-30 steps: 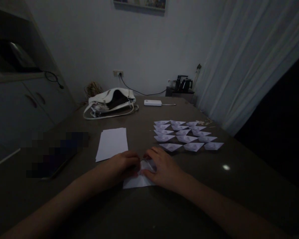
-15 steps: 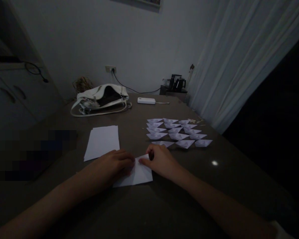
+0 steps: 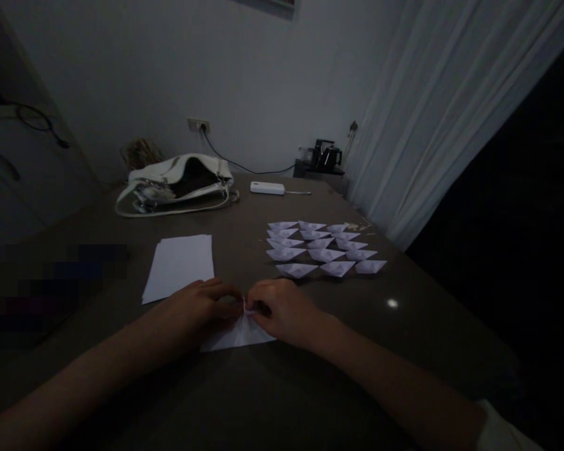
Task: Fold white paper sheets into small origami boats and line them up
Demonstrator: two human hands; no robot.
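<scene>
A partly folded sheet of white paper point(image 3: 239, 335) lies on the table between my hands. My left hand point(image 3: 211, 307) is closed on its left side, thumb and fingers near the top point. From the other side my right hand point(image 3: 282, 310) pinches the paper at the top, its fingertips almost meeting those of the left. The fingers cover the paper's upper part. Just beyond my left hand lies a stack of white paper sheets point(image 3: 181, 263). Several folded paper boats point(image 3: 326, 254) stand in rows beyond my right hand.
A white handbag point(image 3: 183, 181) lies open at the back left of the dark table point(image 3: 244, 401). Behind the boats is a white power bank point(image 3: 267, 188) with a short cable. A black coffee maker point(image 3: 326, 155) stands by the wall, left of a sheer curtain point(image 3: 404, 138).
My right hand has moved left to the paper's top middle, folding its right upper corner inward. The fingertips of both hands are now close together. The view has shifted slightly.
</scene>
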